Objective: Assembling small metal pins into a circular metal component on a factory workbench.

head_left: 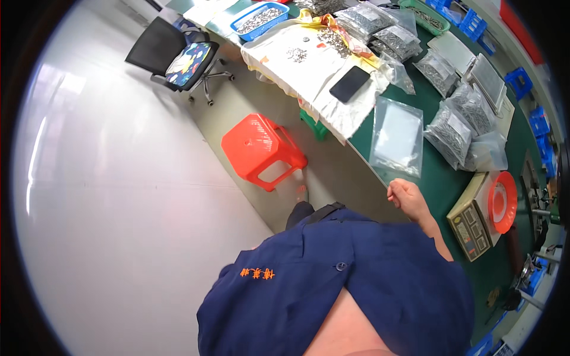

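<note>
My right hand (407, 198) is at the near edge of the green table (442, 190), fingers closed on the lower corner of an empty clear plastic bag (396, 137) that lies flat on the table. My blue jacket sleeve covers the forearm behind it. My left hand is out of sight. To the right of the hand stands a small weighing scale (472, 222) with an orange round dish (502, 202) on top.
Several clear bags filled with small metal parts (452, 127) lie further along the table. A black phone (350, 83) rests on a white cloth (309, 65) with loose metal parts. An orange plastic stool (261, 148) and a black office chair (178, 56) stand on the floor at left.
</note>
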Motion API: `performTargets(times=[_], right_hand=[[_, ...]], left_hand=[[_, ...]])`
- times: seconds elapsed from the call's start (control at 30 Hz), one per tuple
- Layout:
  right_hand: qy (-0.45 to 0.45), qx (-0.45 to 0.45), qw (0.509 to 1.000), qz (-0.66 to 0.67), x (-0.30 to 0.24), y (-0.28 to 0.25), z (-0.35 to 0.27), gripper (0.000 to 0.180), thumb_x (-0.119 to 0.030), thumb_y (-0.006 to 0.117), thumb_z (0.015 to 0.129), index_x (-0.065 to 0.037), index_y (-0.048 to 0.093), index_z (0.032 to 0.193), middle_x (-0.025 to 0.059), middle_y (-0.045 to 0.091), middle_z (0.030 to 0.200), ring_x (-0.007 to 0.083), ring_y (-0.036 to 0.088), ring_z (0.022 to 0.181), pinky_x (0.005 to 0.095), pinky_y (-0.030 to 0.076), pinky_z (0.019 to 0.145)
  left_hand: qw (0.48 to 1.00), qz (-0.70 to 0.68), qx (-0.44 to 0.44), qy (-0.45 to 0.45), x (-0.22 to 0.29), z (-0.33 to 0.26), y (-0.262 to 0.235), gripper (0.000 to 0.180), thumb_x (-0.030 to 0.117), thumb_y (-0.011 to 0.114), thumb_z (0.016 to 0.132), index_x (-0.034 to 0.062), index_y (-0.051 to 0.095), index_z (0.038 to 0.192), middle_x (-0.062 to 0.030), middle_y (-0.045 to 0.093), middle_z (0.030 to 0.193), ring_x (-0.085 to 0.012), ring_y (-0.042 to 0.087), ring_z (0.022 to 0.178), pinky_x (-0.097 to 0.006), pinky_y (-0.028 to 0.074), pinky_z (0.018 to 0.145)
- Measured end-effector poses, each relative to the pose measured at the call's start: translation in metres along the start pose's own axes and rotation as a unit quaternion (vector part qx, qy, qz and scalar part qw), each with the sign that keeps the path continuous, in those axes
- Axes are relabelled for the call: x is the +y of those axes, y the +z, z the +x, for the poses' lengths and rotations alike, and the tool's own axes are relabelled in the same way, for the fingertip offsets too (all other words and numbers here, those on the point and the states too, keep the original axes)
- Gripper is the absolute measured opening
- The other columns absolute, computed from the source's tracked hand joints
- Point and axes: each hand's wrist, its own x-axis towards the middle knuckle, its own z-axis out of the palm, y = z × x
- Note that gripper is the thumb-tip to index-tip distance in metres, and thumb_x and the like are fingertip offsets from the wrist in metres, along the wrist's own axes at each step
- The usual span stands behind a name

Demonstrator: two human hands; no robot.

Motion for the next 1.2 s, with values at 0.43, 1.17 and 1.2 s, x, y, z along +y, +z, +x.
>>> performTargets(times=[0.43, 1.17, 1.2], right_hand=[[0.016, 0.296, 0.949, -0.105, 0.009, 0.027, 0.095, 0.019, -0.019, 0.052, 0.086, -0.002, 0.061, 0.082, 0.0035, 0.061, 0.065, 0.0108, 0.057, 0.060, 0.0256, 0.044, 0.059], [-0.047, 0.460, 0.879, 0.116, -0.046, 0.031, 0.207, 0.011, -0.007, 0.051, 0.088, 0.001, 0.059, 0.088, 0.0041, 0.061, 0.077, 0.0071, 0.055, 0.072, 0.0190, 0.042, 0.063], [-0.074, 0.452, 0.883, 0.106, -0.052, 0.037, 0.223, 0.010, -0.006, 0.052, 0.087, 0.001, 0.059, 0.086, 0.0045, 0.062, 0.078, 0.0085, 0.056, 0.073, 0.0207, 0.044, 0.067]], left_hand=[[0.913, -0.372, 0.026, 0.167, 0.442, 0.343, -0.332, 0.027, 0.024, 0.051, 0.090, 0.0033, 0.057, 0.105, -0.0064, 0.062, 0.093, -0.0126, 0.058, 0.076, -0.025, 0.046, 0.068], [0.839, 0.335, -0.319, 0.288, 0.481, 0.511, -0.327, 0.031, 0.035, 0.048, 0.084, 0.0089, 0.063, 0.093, -0.0148, 0.064, 0.091, -0.0300, 0.060, 0.086, -0.038, 0.047, 0.075], [0.842, 0.313, -0.324, 0.297, 0.471, 0.534, -0.331, 0.031, 0.034, 0.048, 0.085, 0.0094, 0.064, 0.095, -0.0145, 0.064, 0.094, -0.0292, 0.060, 0.089, -0.038, 0.046, 0.077]])
